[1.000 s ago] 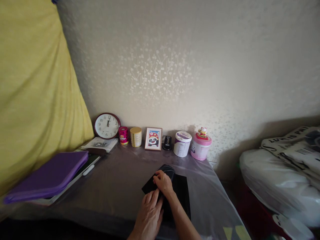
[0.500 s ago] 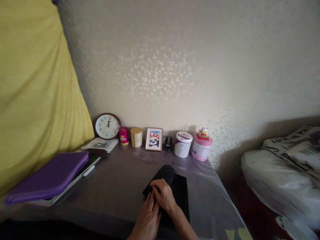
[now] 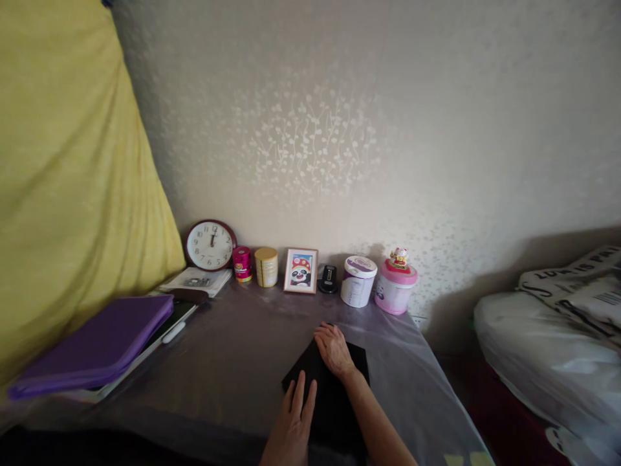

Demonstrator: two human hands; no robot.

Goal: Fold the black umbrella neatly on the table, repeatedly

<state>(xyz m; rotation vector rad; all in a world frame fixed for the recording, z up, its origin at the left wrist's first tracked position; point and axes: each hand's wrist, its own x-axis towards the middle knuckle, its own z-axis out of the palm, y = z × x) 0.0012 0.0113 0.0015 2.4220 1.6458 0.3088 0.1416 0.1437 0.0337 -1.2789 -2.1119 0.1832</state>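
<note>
A flat black folded piece of cloth or sheet (image 3: pixel 334 404) lies on the table (image 3: pixel 233 362), which has a clear plastic cover. My left hand (image 3: pixel 294 424) rests flat on its near left part, fingers stretched out and together. My right hand (image 3: pixel 333 349) lies palm down on its far edge, fingers spread forward. Neither hand holds anything; both press on the black piece.
Along the wall stand a round clock (image 3: pixel 210 244), a red tin (image 3: pixel 241 263), a yellow tin (image 3: pixel 266 266), a framed panda picture (image 3: pixel 301 270), a small black object (image 3: pixel 329 279), a white tub (image 3: pixel 358 281) and a pink tub (image 3: pixel 394 287). A purple case (image 3: pixel 94 346) lies left; white bags (image 3: pixel 543 362) sit right.
The raised fold of the black piece has been pushed down flat. My right hand moved forward to its far edge and opened; my left hand slid back a little and lies flat.
</note>
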